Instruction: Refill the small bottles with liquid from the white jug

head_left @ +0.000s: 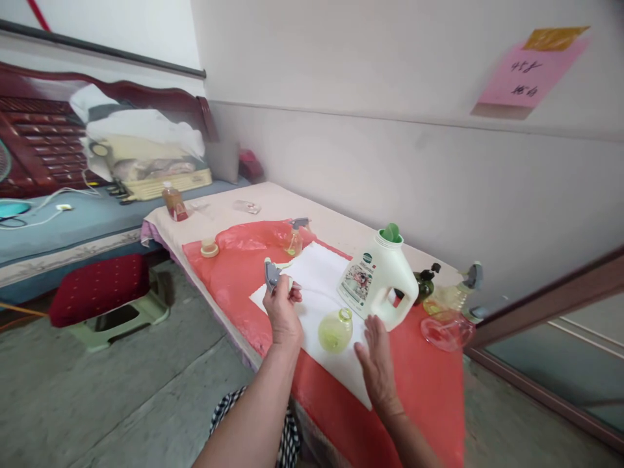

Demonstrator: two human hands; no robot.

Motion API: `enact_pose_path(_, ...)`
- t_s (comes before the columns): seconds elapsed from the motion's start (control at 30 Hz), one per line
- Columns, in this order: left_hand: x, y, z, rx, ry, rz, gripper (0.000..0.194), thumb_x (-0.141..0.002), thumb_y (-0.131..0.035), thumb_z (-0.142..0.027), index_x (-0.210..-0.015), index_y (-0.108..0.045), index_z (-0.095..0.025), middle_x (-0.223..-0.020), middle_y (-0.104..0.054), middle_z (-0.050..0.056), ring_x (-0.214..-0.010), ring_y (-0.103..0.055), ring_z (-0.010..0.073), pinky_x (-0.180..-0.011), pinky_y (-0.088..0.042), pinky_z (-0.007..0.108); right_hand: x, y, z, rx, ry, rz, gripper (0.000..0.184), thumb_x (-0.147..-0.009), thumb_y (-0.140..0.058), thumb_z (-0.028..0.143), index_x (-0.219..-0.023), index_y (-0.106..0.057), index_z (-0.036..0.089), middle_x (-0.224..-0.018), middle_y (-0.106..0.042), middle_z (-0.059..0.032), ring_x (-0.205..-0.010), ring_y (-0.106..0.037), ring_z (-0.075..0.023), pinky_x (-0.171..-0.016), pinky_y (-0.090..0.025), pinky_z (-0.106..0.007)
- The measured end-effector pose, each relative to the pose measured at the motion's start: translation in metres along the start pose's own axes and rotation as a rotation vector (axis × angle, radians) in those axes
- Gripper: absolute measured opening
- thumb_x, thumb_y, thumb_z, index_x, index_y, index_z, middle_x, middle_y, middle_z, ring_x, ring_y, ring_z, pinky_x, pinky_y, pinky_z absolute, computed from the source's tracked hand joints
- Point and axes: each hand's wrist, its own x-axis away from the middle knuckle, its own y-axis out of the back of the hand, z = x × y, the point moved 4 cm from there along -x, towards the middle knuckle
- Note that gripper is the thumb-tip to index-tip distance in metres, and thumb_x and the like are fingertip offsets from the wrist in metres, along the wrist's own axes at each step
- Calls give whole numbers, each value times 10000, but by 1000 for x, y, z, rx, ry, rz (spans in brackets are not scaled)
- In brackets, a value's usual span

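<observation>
My left hand [281, 312] is closed around a grey and white spray-trigger head [272, 273], held up over the white cloth [322, 279]. My right hand [376, 361] lies flat with fingers stretched out on the cloth, just right of a round yellow-green bottle [335, 330] with no top on it. A large white detergent jug [377, 279] with a green cap stands right behind my right hand. The cloth lies on a red plastic sheet [234, 273] covering the table.
Behind the jug stand a dark green bottle [425, 285], a clear spray bottle [455, 292] and a pink glass dish [446, 330]. A small spray bottle [294, 239], a yellow cap [209, 247] and an orange bottle [174, 203] sit farther left. A red stool [102, 289] stands on the floor.
</observation>
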Motion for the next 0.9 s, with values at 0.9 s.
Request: enact_pose_path(0.9, 56, -29, 55, -253, 408, 615, 361, -721, -757, -462, -888, -688, -149, -948, -686, 110, -961, -644, 256, -808, -477, 337, 7, 49, 23, 226, 359, 42, 609, -753, -727, 361, -1292, -475, 231, -1229, -578, -112, -1151, -556, -292, -1002, -460, -462)
